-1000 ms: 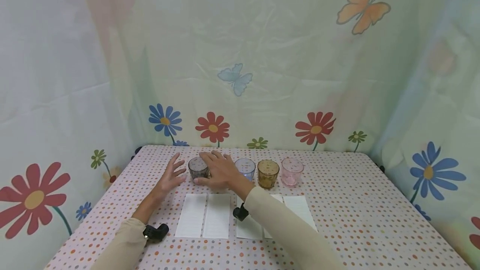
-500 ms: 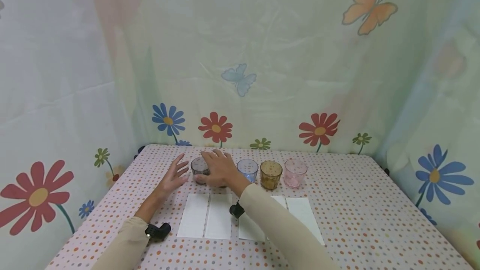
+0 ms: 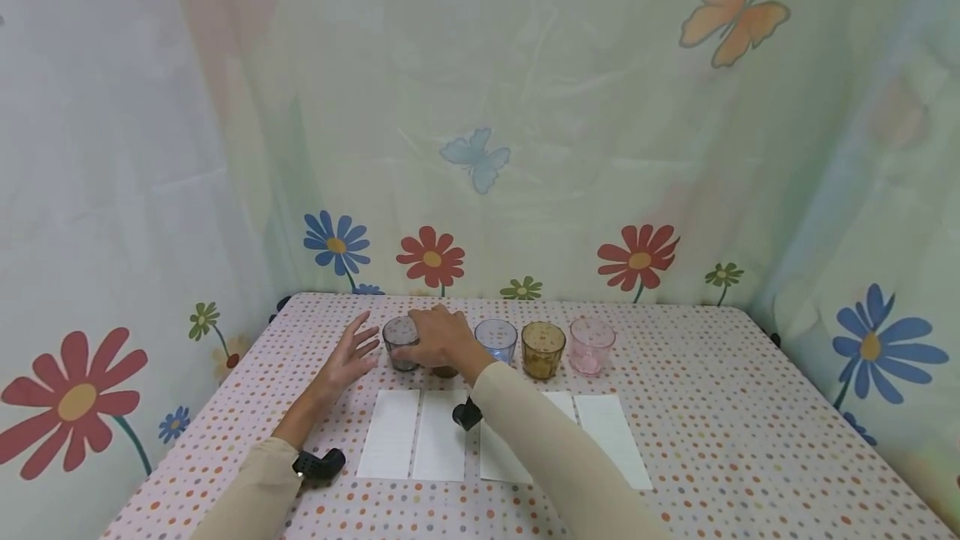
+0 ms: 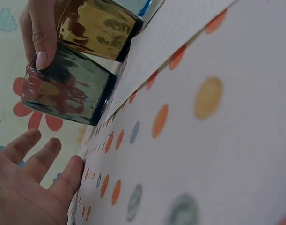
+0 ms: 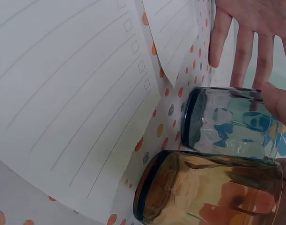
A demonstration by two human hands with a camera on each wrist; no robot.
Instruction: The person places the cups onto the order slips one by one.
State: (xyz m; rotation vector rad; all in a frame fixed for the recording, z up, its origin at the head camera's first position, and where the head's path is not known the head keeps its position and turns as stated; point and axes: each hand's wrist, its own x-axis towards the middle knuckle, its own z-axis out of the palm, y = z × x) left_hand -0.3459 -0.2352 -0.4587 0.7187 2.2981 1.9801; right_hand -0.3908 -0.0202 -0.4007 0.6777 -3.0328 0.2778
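Note:
My right hand (image 3: 442, 340) pinches the smoky grey glass (image 3: 396, 338) near its rim, thumb on the near side. In the left wrist view that thumb overlaps the grey glass (image 4: 72, 93). Right beside it stands a brown-amber glass (image 5: 208, 187), mostly hidden under the right hand in the head view. To the left, my left hand (image 3: 348, 361) is held up with fingers spread, apart from the grey glass and holding nothing. Farther right in the row are a blue glass (image 3: 497, 336), an amber glass (image 3: 542, 350) and a pink glass (image 3: 592, 347).
Several white lined paper sheets (image 3: 390, 436) lie in front of the glasses, partly covered by the right sleeve (image 3: 555, 457). The dotted tablecloth (image 3: 750, 440) extends to both sides. A curtain with printed flowers (image 3: 480, 232) hangs behind the table.
The right hand's fingers have bent more at the grey glass, and the hand has drawn slightly right. The base of the brown-amber glass now shows beneath it. The left hand stays nearly still.

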